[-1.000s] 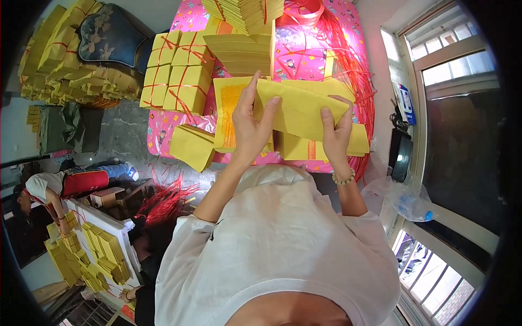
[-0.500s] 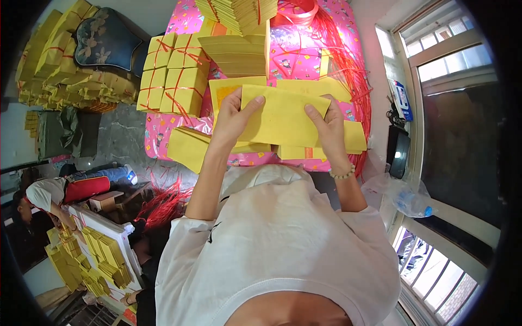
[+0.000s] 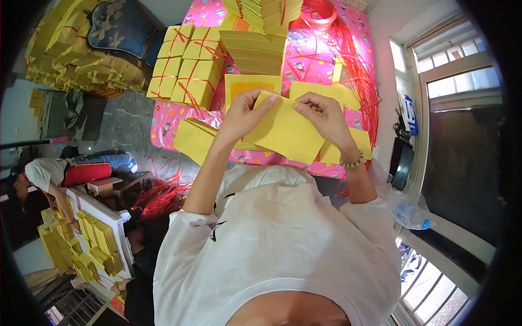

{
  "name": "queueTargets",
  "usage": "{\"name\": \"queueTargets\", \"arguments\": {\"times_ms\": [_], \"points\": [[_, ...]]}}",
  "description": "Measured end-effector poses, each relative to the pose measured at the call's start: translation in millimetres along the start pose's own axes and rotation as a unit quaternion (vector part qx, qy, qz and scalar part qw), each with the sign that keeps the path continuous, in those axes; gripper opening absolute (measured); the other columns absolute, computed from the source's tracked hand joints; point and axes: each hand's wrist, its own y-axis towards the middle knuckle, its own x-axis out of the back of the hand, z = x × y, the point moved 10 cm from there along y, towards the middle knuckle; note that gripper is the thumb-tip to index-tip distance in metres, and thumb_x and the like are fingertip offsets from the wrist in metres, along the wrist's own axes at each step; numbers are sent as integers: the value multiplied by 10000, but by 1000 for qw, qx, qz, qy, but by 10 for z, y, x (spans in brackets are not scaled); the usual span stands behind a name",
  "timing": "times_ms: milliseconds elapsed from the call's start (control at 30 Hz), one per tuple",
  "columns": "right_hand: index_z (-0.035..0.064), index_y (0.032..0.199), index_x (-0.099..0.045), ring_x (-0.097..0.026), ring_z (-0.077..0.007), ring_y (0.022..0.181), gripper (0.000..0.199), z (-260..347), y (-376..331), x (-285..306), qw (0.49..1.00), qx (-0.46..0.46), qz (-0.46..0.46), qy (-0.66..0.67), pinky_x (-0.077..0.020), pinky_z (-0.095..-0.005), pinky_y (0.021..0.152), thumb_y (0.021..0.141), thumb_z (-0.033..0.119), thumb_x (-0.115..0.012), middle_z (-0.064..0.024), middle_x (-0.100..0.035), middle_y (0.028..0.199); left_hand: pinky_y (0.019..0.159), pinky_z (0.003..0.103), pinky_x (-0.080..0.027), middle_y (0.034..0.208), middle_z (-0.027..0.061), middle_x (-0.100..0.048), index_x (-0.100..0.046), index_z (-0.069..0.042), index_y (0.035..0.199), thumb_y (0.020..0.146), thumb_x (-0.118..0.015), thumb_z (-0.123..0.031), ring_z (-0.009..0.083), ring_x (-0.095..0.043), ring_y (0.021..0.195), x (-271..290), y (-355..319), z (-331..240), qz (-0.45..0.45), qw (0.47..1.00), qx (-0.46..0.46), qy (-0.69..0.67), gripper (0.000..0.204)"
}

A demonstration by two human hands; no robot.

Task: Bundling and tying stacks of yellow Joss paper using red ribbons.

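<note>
A yellow paper sheet [image 3: 288,130], tilted with its lower right corner pointing down, hangs in front of me above the table. My left hand [image 3: 250,115] is closed on its upper left edge, thumb on the near face. At the upper right edge, the thumb and fingertips of my right hand [image 3: 325,117] are pinched on the paper. Just beyond lies a yellow sheet with an orange patch [image 3: 253,87], partly hidden by my hands. Other yellow sheets [image 3: 348,146] lie beneath and to the right, and a small yellow stack [image 3: 191,140] rests at the left.
Yellow bundles tied with red string [image 3: 196,81] stand on the pink tablecloth [image 3: 163,122]. Fanned yellow paper [image 3: 254,51] stands farther back. Red strings [image 3: 371,108] hang along the right side. People work at a white table [image 3: 117,223] at lower left. A bagged bottle [image 3: 410,216] lies by the window.
The sheet has gone from held level at both ends to tilted. My right hand has moved inward, nearer my left, to its upper edge. The whole view has shifted slightly.
</note>
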Motion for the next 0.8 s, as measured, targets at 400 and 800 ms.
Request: {"name": "queueTargets", "arguments": {"times_ms": [400,800], "points": [[11,851,-590,-371,-8,605,187,88,123,-493,991,-18,129,-31,-320,-180,536,912,188,-578,71,-442,681,563,205,-375,695,-71,-541,-631,-33,842,923,-553,-294,5,-454,636,395,-221,212,-68,994,82,-38,283],[-21,881,-598,-464,-46,609,259,243,291,-1044,976,-9,215,-28,-400,-233,560,885,239,-589,-1,-544,668,589,193,-402,694,-83,-546,-620,-38,850,939,-521,-284,-2,-476,645,691,-447,237,-52,998,23,-33,279]]}}
